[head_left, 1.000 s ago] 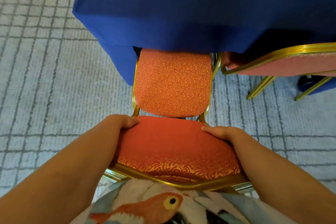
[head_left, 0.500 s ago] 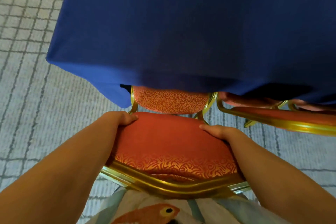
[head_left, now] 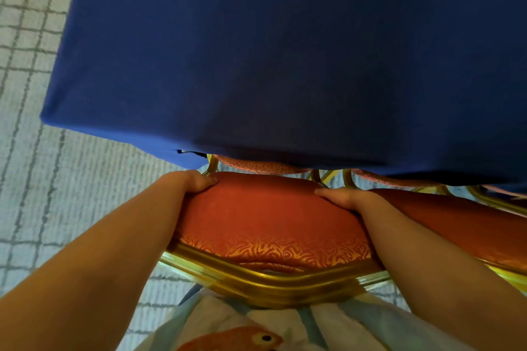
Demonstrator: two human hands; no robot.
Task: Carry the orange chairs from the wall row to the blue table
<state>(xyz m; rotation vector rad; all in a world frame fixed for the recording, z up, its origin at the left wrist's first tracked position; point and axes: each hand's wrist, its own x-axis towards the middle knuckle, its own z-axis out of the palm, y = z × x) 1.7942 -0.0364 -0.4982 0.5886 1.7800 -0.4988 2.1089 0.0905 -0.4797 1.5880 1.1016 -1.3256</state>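
Left hand (head_left: 194,181) and right hand (head_left: 342,196), set apart, each grip an upper corner of the padded backrest of the orange chair (head_left: 265,216), fingers curled over its far edge. Its seat lies almost wholly beneath the blue-draped bench (head_left: 285,51). A second chair (head_left: 456,219) stands just beside it, to the right.

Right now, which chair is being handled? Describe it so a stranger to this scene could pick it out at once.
Start at the blue table filling the upper view; two orange, gold-framed chairs stand side by side at its near edge. The one meant is the left chair. Unlike the right chair, its backrest is gripped by the left hand and right hand.
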